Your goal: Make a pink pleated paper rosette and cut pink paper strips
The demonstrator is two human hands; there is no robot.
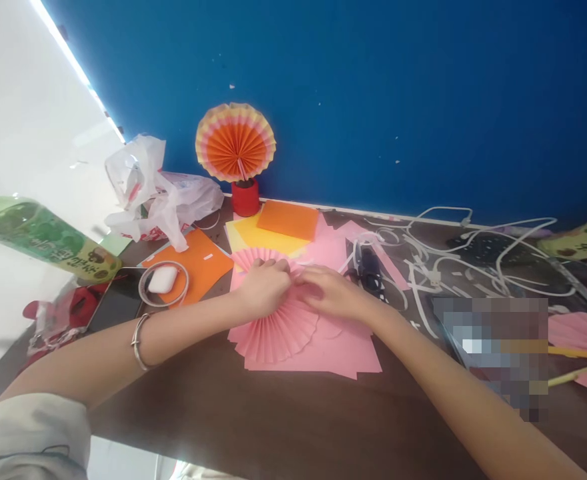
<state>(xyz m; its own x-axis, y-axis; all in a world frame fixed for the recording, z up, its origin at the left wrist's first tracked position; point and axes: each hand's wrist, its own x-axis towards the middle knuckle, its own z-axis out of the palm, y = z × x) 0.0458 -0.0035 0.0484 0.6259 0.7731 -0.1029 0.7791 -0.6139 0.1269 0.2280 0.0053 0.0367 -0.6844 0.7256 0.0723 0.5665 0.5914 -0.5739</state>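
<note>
A pink pleated paper fan [276, 333] is spread out over a stack of pink paper sheets [358, 350] on the table. My left hand [266, 285] is closed in a fist over the fan's middle, gripping its folds. Beside it, my right hand [331, 292] has its fingers curled in against the fan's right part, close to the left knuckles. The fingertips of both hands are partly hidden. Yellow paper [253, 230] and an orange sheet [288, 220] lie behind the fan.
A finished orange, pink and yellow paper rosette [236, 143] stands in a red holder [245, 199] by the blue wall. Plastic bags [173, 200], an earbud case [163, 279] and a green bottle [48, 237] are on the left. White cables [503, 233] and a dark-handled tool [371, 270] lie right.
</note>
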